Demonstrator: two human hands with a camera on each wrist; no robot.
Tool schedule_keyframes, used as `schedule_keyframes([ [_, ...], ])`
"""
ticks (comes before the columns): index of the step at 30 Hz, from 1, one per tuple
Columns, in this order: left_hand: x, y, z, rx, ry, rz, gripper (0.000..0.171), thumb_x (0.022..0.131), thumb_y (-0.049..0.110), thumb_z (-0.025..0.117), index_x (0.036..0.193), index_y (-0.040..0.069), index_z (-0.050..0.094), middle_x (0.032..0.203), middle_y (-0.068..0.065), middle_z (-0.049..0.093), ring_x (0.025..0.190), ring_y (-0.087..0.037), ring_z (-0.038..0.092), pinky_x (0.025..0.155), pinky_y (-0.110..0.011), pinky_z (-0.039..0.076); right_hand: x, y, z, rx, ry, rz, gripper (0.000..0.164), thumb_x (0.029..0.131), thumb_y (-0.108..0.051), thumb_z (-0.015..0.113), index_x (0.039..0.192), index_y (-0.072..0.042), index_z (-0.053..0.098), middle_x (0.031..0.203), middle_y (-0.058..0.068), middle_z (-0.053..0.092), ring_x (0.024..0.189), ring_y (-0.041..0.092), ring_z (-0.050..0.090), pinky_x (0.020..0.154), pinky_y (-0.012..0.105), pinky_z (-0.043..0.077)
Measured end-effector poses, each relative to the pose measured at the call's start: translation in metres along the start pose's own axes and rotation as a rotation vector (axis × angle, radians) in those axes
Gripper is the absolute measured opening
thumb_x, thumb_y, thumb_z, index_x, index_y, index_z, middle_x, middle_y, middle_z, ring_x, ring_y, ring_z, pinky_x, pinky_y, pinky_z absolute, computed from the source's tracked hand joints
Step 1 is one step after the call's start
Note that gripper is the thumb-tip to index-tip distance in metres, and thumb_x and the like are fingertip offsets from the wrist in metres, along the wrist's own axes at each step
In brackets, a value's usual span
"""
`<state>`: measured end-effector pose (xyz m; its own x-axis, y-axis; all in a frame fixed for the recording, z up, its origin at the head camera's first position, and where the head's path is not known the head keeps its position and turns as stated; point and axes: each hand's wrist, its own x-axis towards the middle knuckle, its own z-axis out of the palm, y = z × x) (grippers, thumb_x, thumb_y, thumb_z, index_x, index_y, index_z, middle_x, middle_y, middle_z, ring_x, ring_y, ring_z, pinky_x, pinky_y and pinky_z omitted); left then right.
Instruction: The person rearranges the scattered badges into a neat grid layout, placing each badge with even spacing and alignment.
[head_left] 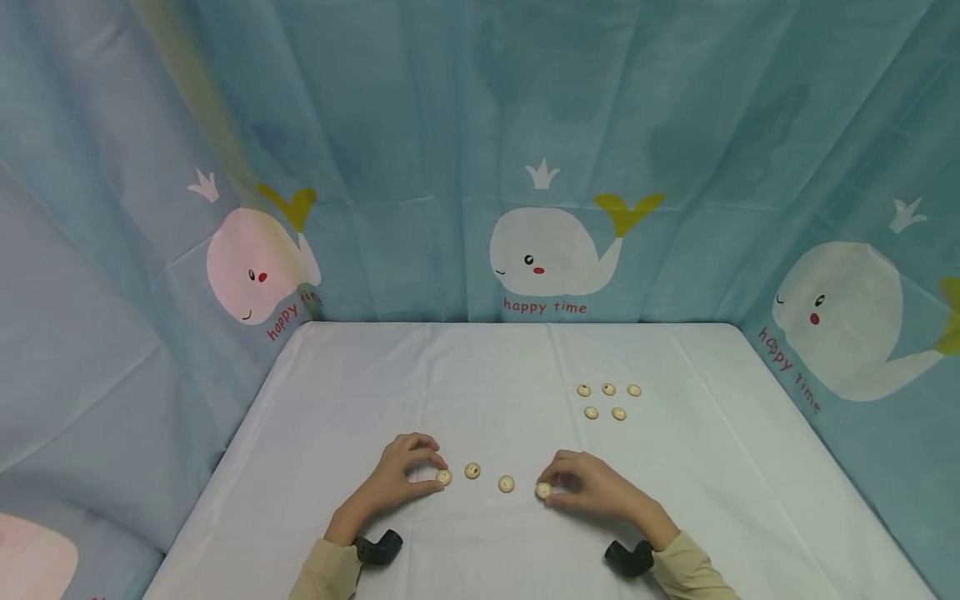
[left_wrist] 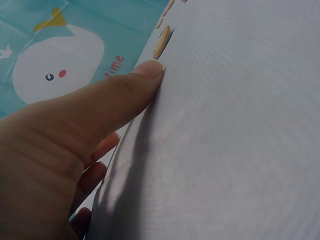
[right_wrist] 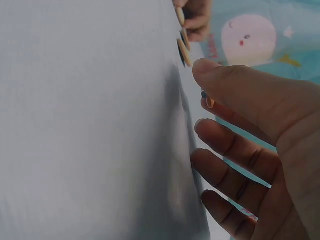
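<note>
Tan sleeves [head_left: 327,573] lie nearest; left hand [head_left: 401,473] pinches the left-end button [head_left: 444,477] of four, right hand [head_left: 592,485] the right-end button [head_left: 543,491], both at the tabletop [head_left: 480,383]; light rim grip advised, fingertips low, clear of the two buttons between [head_left: 506,483].

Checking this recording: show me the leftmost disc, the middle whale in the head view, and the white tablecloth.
Leftmost disc [head_left: 444,477]: head view, middle of its face.
Middle whale [head_left: 551,254]: head view, white body.
White tablecloth [head_left: 480,383]: head view, a bare stretch.
</note>
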<state>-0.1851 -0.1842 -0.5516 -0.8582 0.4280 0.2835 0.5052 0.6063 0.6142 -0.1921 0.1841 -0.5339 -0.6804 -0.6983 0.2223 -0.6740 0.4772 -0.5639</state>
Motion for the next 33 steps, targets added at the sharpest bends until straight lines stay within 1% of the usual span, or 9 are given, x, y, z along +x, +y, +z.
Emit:
schedule_keyframes([
  [5,0.000,0.000,0.000,-0.001,-0.002,0.001,0.019,0.074,0.035,0.077,0.090,0.033,0.067,0.113,0.002,0.055,0.110,-0.020,0.042,0.093,-0.055,0.028,-0.003,0.003,-0.007,-0.013,0.018,0.037,0.021,0.079,-0.033,0.073,0.098,-0.030,0.066,0.087,-0.020,0.056,0.078,0.001,0.054,0.071,0.021,0.045],
  [10,0.000,0.000,0.001,0.000,0.001,0.016,0.019,0.074,0.035,0.077,0.091,0.033,0.068,0.112,0.001,0.055,0.109,-0.019,0.043,0.093,-0.055,0.029,-0.006,0.009,-0.012,-0.011,0.043,0.043,0.023,0.078,-0.031,0.074,0.099,-0.027,0.067,0.087,-0.019,0.058,0.077,0.002,0.054,0.069,0.021,0.045],
  [16,0.000,0.000,0.001,0.022,0.029,0.044,0.020,0.073,0.034,0.078,0.090,0.032,0.068,0.111,0.000,0.056,0.107,-0.021,0.044,0.090,-0.055,0.031,-0.012,0.016,-0.015,-0.020,0.074,0.037,0.024,0.078,-0.029,0.074,0.100,-0.026,0.066,0.086,-0.019,0.057,0.077,0.002,0.054,0.069,0.020,0.045],
  [19,-0.001,0.000,0.001,0.016,0.027,0.036,0.020,0.073,0.034,0.078,0.089,0.032,0.068,0.111,-0.001,0.056,0.108,-0.021,0.044,0.090,-0.055,0.030,-0.014,0.018,-0.018,-0.030,0.088,0.045,0.025,0.078,-0.028,0.074,0.101,-0.024,0.066,0.086,-0.017,0.058,0.077,0.002,0.054,0.069,0.021,0.046],
  [25,-0.001,0.000,0.001,0.001,0.005,0.007,0.019,0.073,0.035,0.077,0.089,0.034,0.067,0.113,0.001,0.055,0.109,-0.020,0.043,0.092,-0.056,0.029,-0.019,0.023,-0.025,-0.060,0.118,0.124,0.024,0.079,-0.027,0.073,0.102,-0.022,0.065,0.085,-0.015,0.058,0.077,0.003,0.054,0.070,0.023,0.047],
  [28,0.000,-0.001,0.001,0.002,-0.002,-0.002,0.019,0.073,0.037,0.077,0.089,0.035,0.067,0.113,0.002,0.055,0.110,-0.019,0.042,0.093,-0.056,0.028,-0.020,0.026,-0.028,-0.077,0.153,0.144,0.024,0.079,-0.024,0.074,0.101,-0.020,0.066,0.084,-0.013,0.059,0.076,0.003,0.056,0.069,0.023,0.048],
  [33,0.000,-0.001,0.000,0.003,-0.001,0.000,0.019,0.074,0.037,0.077,0.090,0.035,0.067,0.113,0.002,0.055,0.110,-0.020,0.042,0.093,-0.056,0.028,-0.023,0.031,-0.032,-0.105,0.226,0.173,0.024,0.077,-0.020,0.076,0.098,-0.019,0.067,0.081,-0.011,0.060,0.072,0.001,0.055,0.064,0.023,0.047],
])
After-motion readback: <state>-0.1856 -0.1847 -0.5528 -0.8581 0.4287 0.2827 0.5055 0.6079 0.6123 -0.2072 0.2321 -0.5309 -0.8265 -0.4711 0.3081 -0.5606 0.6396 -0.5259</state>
